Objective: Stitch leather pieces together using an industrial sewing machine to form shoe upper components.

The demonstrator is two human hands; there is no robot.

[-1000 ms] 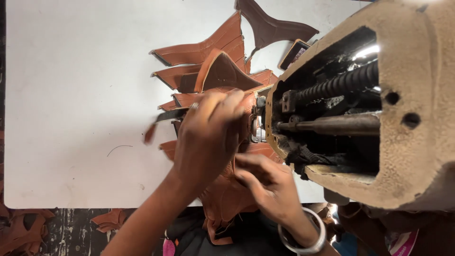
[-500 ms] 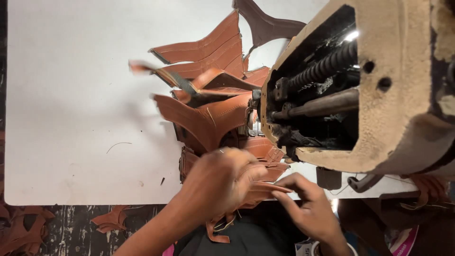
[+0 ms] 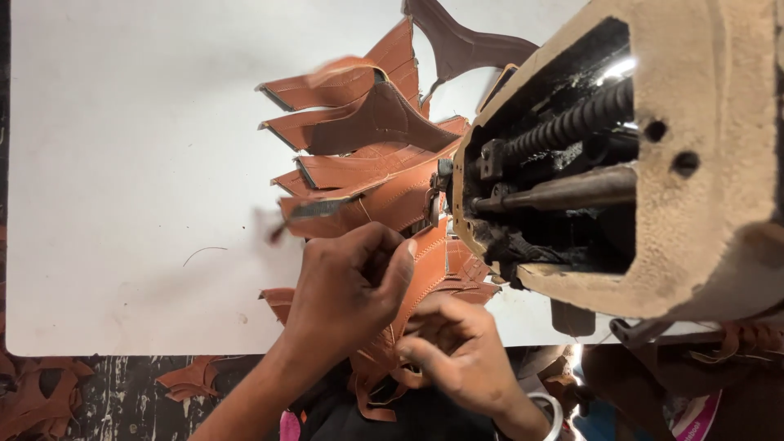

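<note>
From the head view, you are leaning over a white flat table at a worn beige sewing machine head; your left hand is curling its grip around the top of a tan-brown stitched leather piece, thumb and fingers pinching it just below the machine's needle area; your right hand is gripping the lower part of the same leather piece near the table's front edge, fingers folded narrowly onto it; a white bangle is sitting on that wrist; the leather piece is lying between both hands, running up towards the machine; beyond it, a fanned pile of cut brown leather shapes is resting on the table, touching the machine's left side; more brown leather scraps are lying on the dark floor below the table edge.
</note>
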